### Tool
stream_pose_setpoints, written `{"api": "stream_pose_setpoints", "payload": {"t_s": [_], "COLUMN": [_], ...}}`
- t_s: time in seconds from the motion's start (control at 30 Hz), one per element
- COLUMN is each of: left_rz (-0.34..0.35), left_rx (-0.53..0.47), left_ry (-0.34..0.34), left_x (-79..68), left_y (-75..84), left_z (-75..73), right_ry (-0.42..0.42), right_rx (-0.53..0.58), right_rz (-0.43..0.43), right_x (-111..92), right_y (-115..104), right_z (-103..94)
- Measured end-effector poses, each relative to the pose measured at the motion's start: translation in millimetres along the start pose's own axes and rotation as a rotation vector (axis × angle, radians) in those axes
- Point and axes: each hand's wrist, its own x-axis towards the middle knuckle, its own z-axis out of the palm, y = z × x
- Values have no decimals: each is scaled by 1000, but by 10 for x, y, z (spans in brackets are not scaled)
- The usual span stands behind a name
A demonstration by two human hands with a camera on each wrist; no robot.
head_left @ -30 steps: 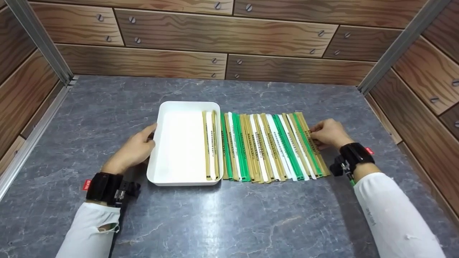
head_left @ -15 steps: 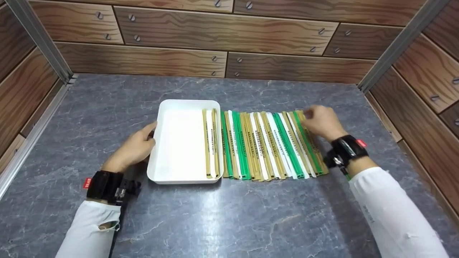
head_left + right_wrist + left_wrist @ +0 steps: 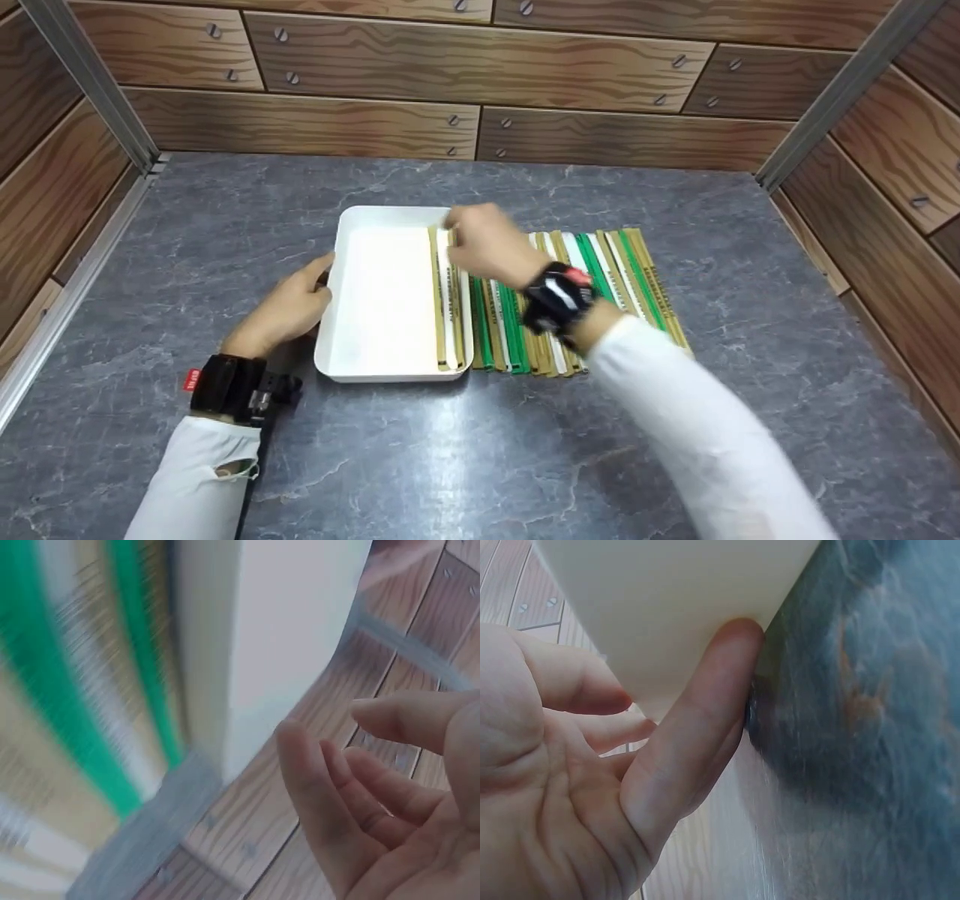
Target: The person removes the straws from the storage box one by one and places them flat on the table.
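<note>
A white rectangular tray [image 3: 379, 300] lies on the table. Along its right wall stand a few long narrow strips [image 3: 448, 315], gold and white with dark printing. My left hand [image 3: 289, 311] touches the tray's left side; in the left wrist view a fingertip presses against the outer wall, low near the table. Blurred by motion, my right hand [image 3: 487, 240] is over the tray's right rim, covering the upper ends of some strips. In the right wrist view its thumb and fingers are bent and apart, with nothing between them.
Directly right of the tray, a row of gold, white and green strips [image 3: 634, 270] lies side by side, partly hidden under my right forearm. The grey marbled table [image 3: 420, 450] is bounded by wood-patterned walls [image 3: 480, 67] at the back and sides.
My right hand has gone from the right end of the strip row, first away from me, then left across the row to the tray's rim. The left hand stays at the tray.
</note>
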Motion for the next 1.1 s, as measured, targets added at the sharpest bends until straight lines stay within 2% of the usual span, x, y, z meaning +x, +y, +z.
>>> {"api": "stream_pose_setpoints", "payload": {"t_s": [0.13,0.23,0.37,0.57,0.73,0.93,1.1], "left_rz": [6,18,32,24,28,26,20], "left_rx": [2,4,14,2,2,3,5], "left_ry": [6,16,21,25,33,28,21], "left_x": [6,10,6,0,9,-1,2], "left_y": [5,21,23,6,3,-1,3], "left_z": [0,2,7,10,6,20,20], "right_ry": [-99,-132,-156,-174,-180,-174,-157], "right_rx": [-164,-326,-416,-445,-430,-390,-331], "right_rz": [38,59,73,59,83,110,90], "right_x": [203,313,351,354,381,411,404], "right_y": [-257,-359,-410,-428,-445,-448,-437], "right_z": [198,342,509,612,648,697,644]}}
